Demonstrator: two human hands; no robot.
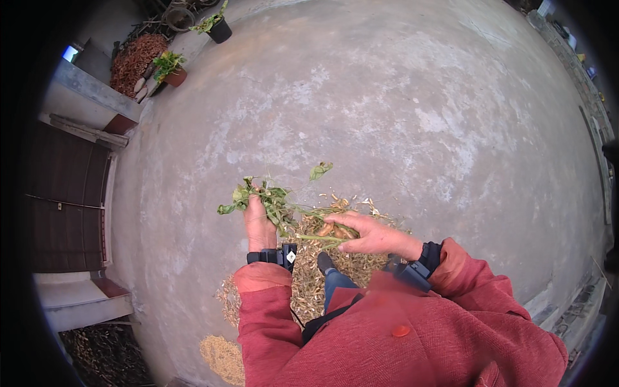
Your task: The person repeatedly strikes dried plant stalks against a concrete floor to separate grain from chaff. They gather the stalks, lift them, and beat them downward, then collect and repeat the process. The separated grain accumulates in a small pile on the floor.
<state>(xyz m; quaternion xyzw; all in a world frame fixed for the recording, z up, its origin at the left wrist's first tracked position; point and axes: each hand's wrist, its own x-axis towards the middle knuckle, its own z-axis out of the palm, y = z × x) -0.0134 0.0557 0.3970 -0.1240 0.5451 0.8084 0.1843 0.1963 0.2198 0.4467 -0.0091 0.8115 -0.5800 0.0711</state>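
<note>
A pulled plant with limp green leaves (276,201) and pale green stems lies across both hands. My left hand (256,226) is closed around its leafy end, and leaves hide the fingertips. At the other end my right hand (377,236) curls around the stems, fingers above and thumb below. Plump tan pods (330,230) hang on the stems by the right fingers; their exact kind is hard to make out. Below the hands, a spread of loose tan pods (308,284) covers the ground around my feet.
A loose green leaf (320,170) is on the concrete floor (387,116). A heap of small yellow grains (223,358) lies at lower left. Two potted plants, one in a black pot (220,30) and one in a reddish pot (175,77), stand far left, beyond a dark door (68,200).
</note>
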